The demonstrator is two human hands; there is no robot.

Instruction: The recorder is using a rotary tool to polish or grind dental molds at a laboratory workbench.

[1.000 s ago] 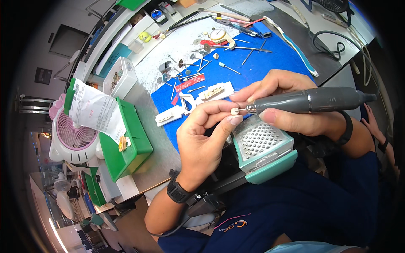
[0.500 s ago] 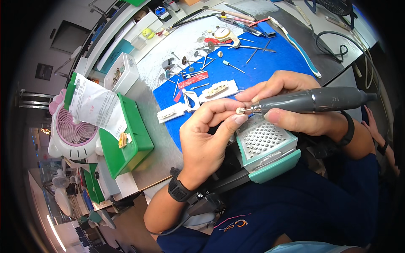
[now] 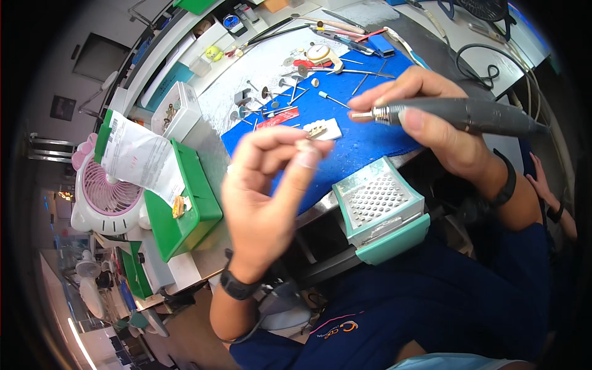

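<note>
My left hand (image 3: 256, 197) is closed in a pinch of thumb and fingers, a little blurred, on a small whitish dental crown (image 3: 304, 145). My right hand (image 3: 459, 151) grips a dark grey rotary handpiece (image 3: 472, 114), lying nearly level with its metal nose and short tool tip pointing left. A clear gap separates that tip from the crown. Beyond my left fingers a dental cast (image 3: 324, 129) with tooth-coloured pieces rests on the blue mat (image 3: 364, 139), partly covered by the hand. Below the handpiece sits a perforated metal grille (image 3: 378, 196) in a pale green frame.
Several mounted burs and discs (image 3: 271, 95) lie scattered at the mat's far left, near a round dial gauge (image 3: 319, 53). A green bin (image 3: 197, 209) holding papers stands left, beside a pink and white fan (image 3: 111, 191). At far right, a cable (image 3: 487, 46) loops; another person's arm shows.
My hands have drawn apart: the left moved left and up with the crown, the right lifted the handpiece up and away. The tool tip no longer touches the crown.
</note>
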